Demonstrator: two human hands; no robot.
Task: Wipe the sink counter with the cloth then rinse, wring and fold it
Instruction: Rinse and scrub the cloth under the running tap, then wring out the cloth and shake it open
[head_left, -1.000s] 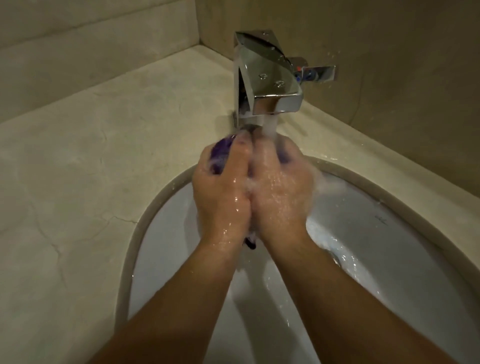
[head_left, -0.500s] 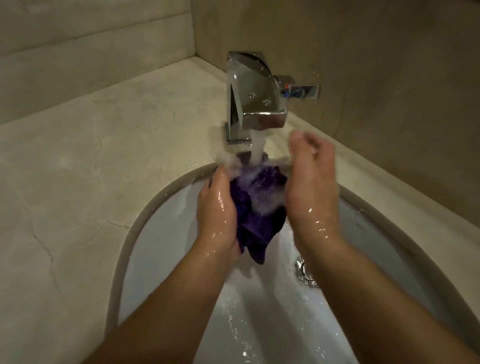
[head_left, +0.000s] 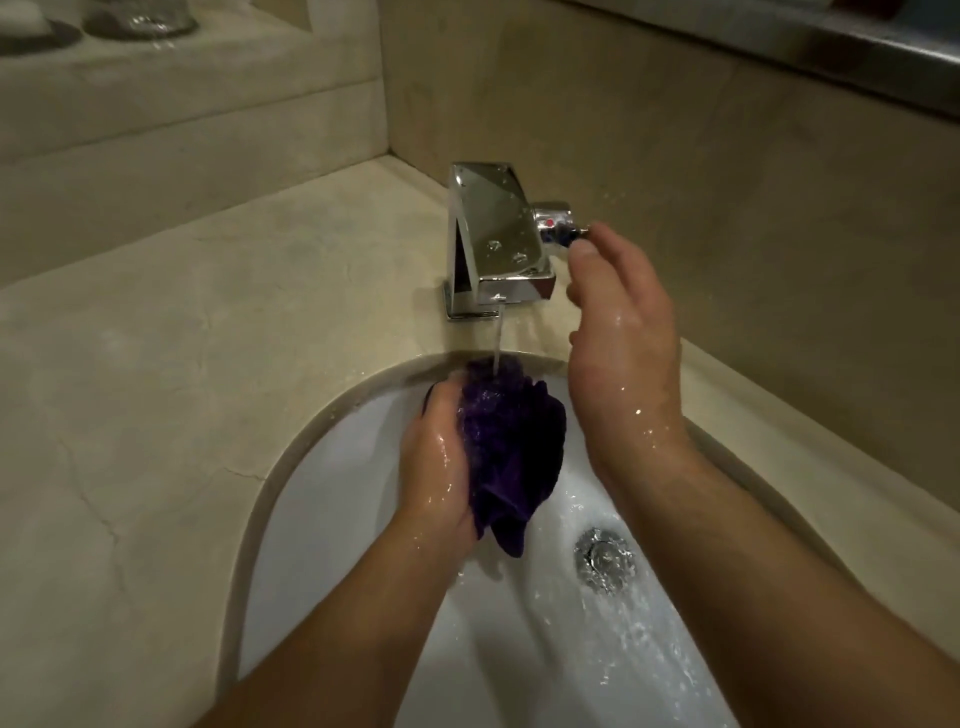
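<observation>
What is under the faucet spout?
A thin water stream falls onto the purple cloth, gripped by the left hand above the white basin. The cloth's part inside the palm is hidden.

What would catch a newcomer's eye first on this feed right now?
The dark purple cloth, bunched in the left hand's grip over the white basin, with a thin stream falling on it from the chrome tap at the back rim. Next, the wet right hand raised beside the tap, pinching its side handle. The chrome drain glints lower right in the basin.
</observation>
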